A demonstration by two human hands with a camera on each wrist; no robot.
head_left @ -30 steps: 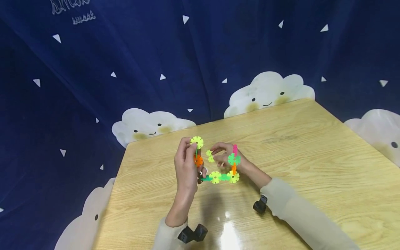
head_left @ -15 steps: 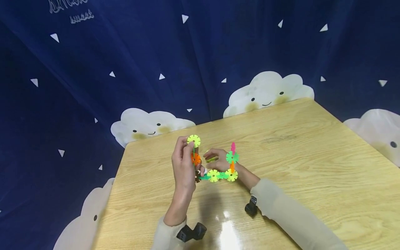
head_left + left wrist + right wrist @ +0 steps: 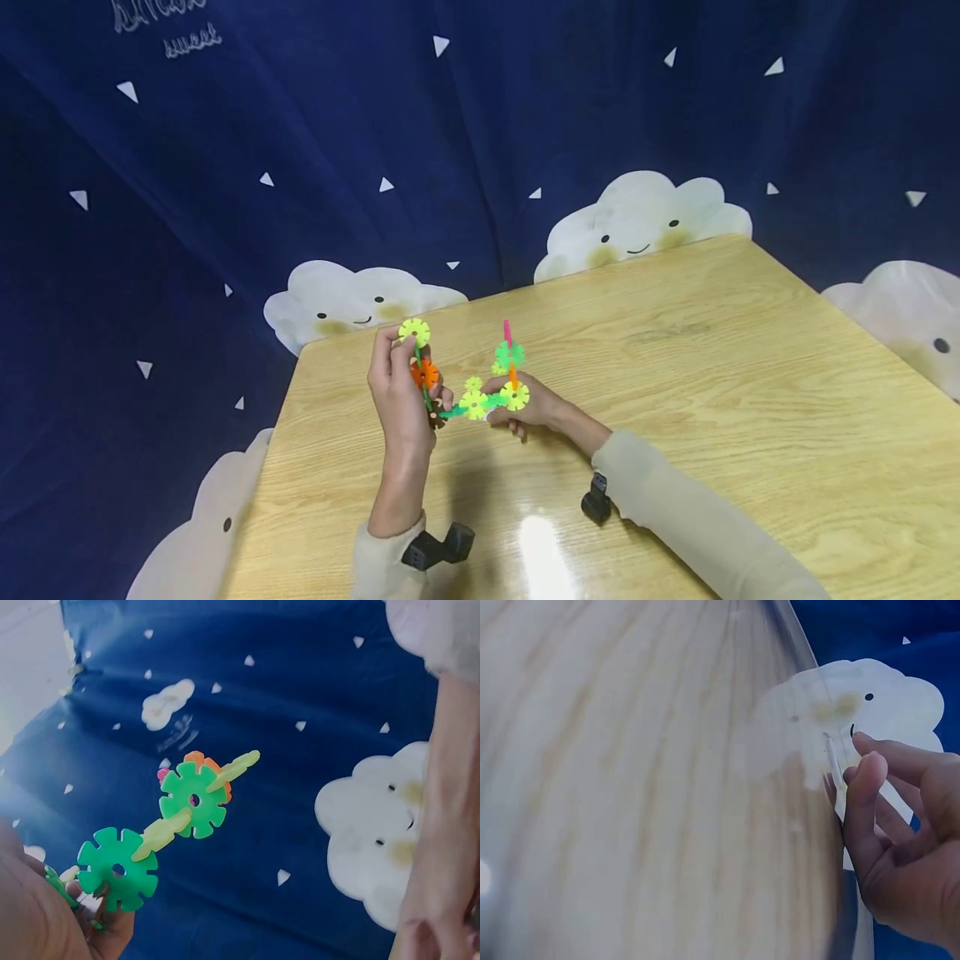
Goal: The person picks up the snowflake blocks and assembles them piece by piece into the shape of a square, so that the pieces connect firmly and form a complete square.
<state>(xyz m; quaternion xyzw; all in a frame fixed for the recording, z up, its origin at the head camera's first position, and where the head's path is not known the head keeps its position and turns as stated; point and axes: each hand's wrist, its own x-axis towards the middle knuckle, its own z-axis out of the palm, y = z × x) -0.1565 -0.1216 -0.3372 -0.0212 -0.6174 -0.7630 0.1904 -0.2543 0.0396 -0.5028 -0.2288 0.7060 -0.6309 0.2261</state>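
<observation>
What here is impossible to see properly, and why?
- Brown disc, head view: partly behind the left hand.
- Whether the right hand grips anything, head view: the chain crosses in front.
- Upper lettering, head view: cut off by the top edge.
- Rest of right hand, left wrist view: past the bottom edge.

The tabletop is light yellow-brown wood with thin wavy lines. A bright white shine lies on the near part, and a soft dark shadow lies to its left.
</observation>
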